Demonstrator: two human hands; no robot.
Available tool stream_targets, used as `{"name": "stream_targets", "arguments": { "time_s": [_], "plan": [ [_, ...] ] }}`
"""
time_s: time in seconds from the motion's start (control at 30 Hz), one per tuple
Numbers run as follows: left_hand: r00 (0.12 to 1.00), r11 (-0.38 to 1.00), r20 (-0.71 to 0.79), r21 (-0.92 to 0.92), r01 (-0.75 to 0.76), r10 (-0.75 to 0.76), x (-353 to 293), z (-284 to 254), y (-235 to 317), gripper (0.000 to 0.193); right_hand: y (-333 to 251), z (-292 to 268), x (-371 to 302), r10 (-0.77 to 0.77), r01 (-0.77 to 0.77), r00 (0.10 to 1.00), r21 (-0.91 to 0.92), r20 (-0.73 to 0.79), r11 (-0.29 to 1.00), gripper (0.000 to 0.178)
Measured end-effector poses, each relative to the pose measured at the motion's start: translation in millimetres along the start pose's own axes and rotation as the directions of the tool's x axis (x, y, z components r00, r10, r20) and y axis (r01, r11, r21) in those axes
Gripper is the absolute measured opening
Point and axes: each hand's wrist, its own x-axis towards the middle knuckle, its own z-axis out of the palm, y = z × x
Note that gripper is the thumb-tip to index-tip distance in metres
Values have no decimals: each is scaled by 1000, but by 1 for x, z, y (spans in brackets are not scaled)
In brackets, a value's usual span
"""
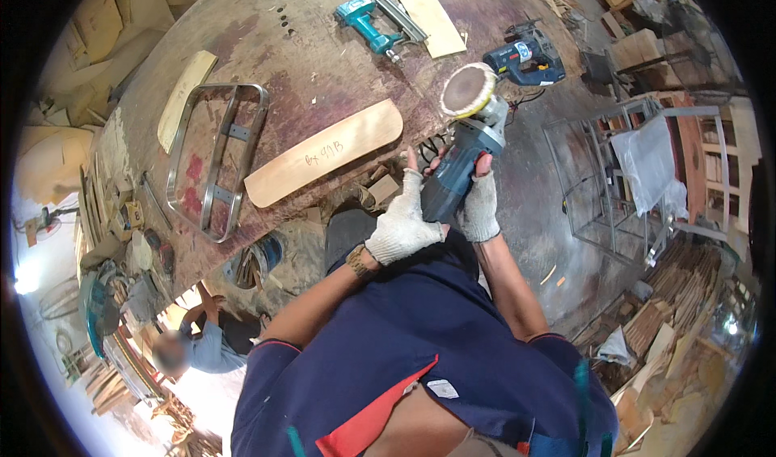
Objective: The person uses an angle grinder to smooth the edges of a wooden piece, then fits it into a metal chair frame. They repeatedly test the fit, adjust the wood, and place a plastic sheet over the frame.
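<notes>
An angle grinder [453,171] with a dark blue-grey body stands tilted up in front of me. A round, worn sanding disc [469,90] with a pale fuzzy edge is on its head. My right hand [482,206], in a white glove with bare fingertips, grips the body from the right, thumb on top. My left hand [404,224], gloved alike, cradles the lower left side, its thumb and a finger spread wide; its other fingers are partly hidden. Left of the grinder, a curved wooden board [327,151] with handwriting lies on the worn worktable [311,61].
On the table lie a metal frame [217,158], a teal nail gun [370,27], a dark blue jigsaw [525,57] and wood strips [184,101]. A metal rack [602,186] stands at right, above wood offcuts [659,319]. Another person [212,345] is at lower left.
</notes>
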Motion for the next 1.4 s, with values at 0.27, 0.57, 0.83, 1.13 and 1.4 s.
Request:
{"name": "stream_targets", "arguments": {
  "time_s": [0.27,0.57,0.83,1.13,1.4],
  "plan": [
    [969,955,202,229,-188,142,-57,-26,-37,136,74,37,-58,-154,174,921,23,-359,985,89],
    [843,633,75,625,-456,533,17,-104,-101,81,92,10,-159,-214,154,810,-154,-546,976,44],
    [909,366,189,870,-330,371,125,-151,-154,101,98,-36,-186,-266,126,693,-250,-670,960,33],
    [802,278,501,760,-587,324,120,-129,-141,99,168,-75,-140,-83,-32,684,-143,-725,989,23],
    [885,226,41,960,-163,464,146,-101,-179,71,276,-36,-84,-14,92,541,42,-841,995,21]
  ]
}}
